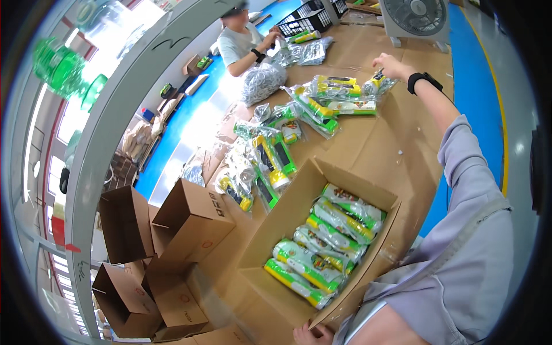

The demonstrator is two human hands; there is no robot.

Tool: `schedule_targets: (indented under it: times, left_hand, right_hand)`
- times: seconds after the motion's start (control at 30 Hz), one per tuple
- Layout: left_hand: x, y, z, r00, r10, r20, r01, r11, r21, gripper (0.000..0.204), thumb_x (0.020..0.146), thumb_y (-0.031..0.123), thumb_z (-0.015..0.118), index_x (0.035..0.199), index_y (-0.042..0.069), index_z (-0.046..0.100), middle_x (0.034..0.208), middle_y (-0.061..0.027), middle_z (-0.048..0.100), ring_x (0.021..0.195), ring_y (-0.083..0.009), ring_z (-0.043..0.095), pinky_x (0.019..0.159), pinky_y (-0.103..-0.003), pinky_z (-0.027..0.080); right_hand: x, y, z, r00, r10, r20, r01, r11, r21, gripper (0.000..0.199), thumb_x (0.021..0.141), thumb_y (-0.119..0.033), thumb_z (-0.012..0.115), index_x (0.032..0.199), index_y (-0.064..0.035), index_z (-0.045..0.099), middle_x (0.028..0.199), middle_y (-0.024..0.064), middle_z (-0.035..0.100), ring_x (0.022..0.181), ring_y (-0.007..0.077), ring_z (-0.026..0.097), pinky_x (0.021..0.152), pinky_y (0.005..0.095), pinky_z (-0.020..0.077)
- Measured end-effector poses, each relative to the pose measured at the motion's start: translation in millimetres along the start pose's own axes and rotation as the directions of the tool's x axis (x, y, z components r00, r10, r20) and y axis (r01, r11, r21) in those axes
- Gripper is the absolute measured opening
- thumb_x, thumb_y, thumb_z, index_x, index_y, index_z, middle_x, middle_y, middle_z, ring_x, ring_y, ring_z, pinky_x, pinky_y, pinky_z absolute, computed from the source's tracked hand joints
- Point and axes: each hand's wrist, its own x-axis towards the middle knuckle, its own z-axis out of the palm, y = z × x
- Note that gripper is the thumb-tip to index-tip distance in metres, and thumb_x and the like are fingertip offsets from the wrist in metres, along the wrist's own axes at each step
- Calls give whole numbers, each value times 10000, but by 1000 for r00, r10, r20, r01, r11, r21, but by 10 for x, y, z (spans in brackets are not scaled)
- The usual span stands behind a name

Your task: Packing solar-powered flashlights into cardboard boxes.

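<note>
My right hand [393, 68] reaches to the far right of the table, its fingers closed on a clear-bagged flashlight [375, 85] with yellow and green parts. At the near corner of an open cardboard box [276, 244], my left hand [313, 334] has its fingers curled against the edge; part of it is cut off by the picture's lower rim. Inside that box lies a row of bagged green, white and yellow flashlights [307, 265]. More bagged flashlights [267, 158] are heaped loosely beyond the box, and others [336, 89] lie beside my right hand.
Several open cardboard boxes [190, 221] stand at the left. Across the table a person [238, 46] handles bags beside a large clear bag [263, 83]. A black crate [302, 24] and a box fan [417, 17] are at the back. A grey metal post [115, 98] rises at the left.
</note>
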Motion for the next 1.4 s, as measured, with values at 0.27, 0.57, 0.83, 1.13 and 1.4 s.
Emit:
schedule_targets:
  times: [0.27,0.57,0.83,1.13,1.4]
  left_hand:
    - [117,277,-53,992,8,-128,-18,997,-79,234,799,36,590,1017,-40,623,902,-204,621,835,-387,585,799,-429,472]
    - [1,296,-73,984,-180,-14,171,954,-248,212,855,84,559,1035,-13,615,963,-206,599,921,-369,542,851,-438,423]
    - [-205,64,78,965,-258,33,260,961,-96,341,734,146,591,1047,14,605,1081,-160,612,1054,-387,556,902,-480,426]
    - [28,161,-21,971,-219,-90,210,973,-99,269,747,83,569,996,6,635,1063,-168,640,1036,-373,588,907,-466,439]
    - [4,146,4,959,-262,-104,246,958,-146,269,704,61,594,961,37,672,1051,-136,657,1048,-321,600,927,-451,425]
  right_hand:
    - [120,215,179,958,-92,272,153,965,-214,534,632,-68,687,1146,-188,604,1141,93,539,1141,313,488,952,385,431]
    - [-72,220,-14,871,-61,487,202,949,-243,550,435,-100,738,978,-76,651,1053,151,565,1017,318,553,791,395,500]
    - [-638,-1013,-1318,796,-604,-40,560,708,431,329,601,-79,706,909,-53,594,880,56,600,842,197,580,764,297,457]
    - [-1684,-3533,-1206,-271,-961,50,731,-172,660,96,779,-122,599,845,-54,585,827,50,485,814,242,507,786,343,415]
    - [-2127,-4009,-606,-464,-885,-33,780,-425,459,122,768,-92,611,725,-78,498,783,39,411,783,205,504,794,334,431]
